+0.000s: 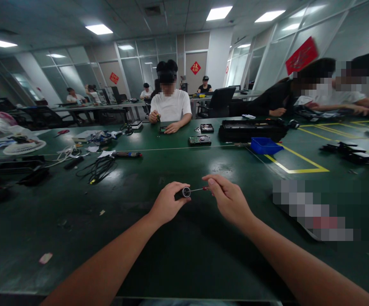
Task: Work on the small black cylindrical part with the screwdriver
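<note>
My left hand (168, 202) is closed around a short black cylindrical part (186, 192) with a pale ring at its open end, which faces right and toward me. In my right hand (231, 195) is a thin screwdriver (205, 188) with a red handle, pinched between thumb and fingers. Its slim metal shaft points left, and the tip reaches the ringed end of the cylinder. Whether the tip touches a screw inside is too small to tell. Both hands are held above the green table (171, 263).
A blue tray (264, 145) sits ahead to the right, near a long black housing (251, 129). Hard drives (200, 140) lie across the table before a seated co-worker (171, 106). Black cables (100, 168) are at left; a blurred-out packet (312, 212) lies at right.
</note>
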### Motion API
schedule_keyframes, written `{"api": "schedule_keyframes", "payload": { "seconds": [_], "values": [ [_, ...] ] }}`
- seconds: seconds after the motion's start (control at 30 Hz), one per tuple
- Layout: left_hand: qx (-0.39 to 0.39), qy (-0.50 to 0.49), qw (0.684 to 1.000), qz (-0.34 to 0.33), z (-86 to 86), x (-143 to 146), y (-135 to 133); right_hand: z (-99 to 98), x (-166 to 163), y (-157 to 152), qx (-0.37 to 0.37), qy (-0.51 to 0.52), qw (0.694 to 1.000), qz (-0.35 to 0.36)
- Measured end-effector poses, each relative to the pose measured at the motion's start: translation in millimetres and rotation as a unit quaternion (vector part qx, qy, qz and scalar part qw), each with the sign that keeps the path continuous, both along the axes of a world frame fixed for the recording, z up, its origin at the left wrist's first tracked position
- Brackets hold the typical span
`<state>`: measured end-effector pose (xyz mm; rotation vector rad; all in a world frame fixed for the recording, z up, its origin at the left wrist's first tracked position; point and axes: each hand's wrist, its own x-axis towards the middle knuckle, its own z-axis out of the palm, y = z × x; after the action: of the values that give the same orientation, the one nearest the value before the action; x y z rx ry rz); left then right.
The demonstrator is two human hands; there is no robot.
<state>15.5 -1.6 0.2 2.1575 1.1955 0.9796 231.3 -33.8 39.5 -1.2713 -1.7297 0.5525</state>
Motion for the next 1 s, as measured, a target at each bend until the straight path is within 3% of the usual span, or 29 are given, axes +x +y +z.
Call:
{"api": "schedule_keyframes", "payload": {
  "seconds": [0.23,0.4,0.5,0.57,0.63,0.73,0.9,1.0],
  "values": [
    [-0.007,-0.001,1.0,0.018,4.5,2,-1,-7.7,-8,8,-0.058,0.227,0.972,0.003],
    [0.009,-0.006,1.0,0.0,8.2,3,0,-16.5,-7,20,-0.149,0.436,0.888,-0.009],
    [0.024,0.0,1.0,0.006,9.2,2,1,-17.0,-5,24,-0.227,0.506,0.832,-0.008],
    [0.029,0.009,0.999,0.013,8.3,0,3,-16.0,-5,24,-0.236,0.523,0.819,-0.006],
    [0.028,0.016,0.999,0.018,6.5,-1,4,-15.6,-5,23,-0.209,0.522,0.827,-0.003],
    [0.03,0.022,0.999,0.017,3.9,-2,5,-16.8,-5,21,-0.147,0.475,0.867,-0.008],
    [0.033,0.041,0.999,0.011,3.5,-1,4,-14.4,-1,15,-0.032,0.257,0.965,-0.03],
    [0.031,0.058,0.998,0.012,3.2,-1,4,-9.6,0,8,0.01,0.14,0.99,-0.031]
  ]
}}
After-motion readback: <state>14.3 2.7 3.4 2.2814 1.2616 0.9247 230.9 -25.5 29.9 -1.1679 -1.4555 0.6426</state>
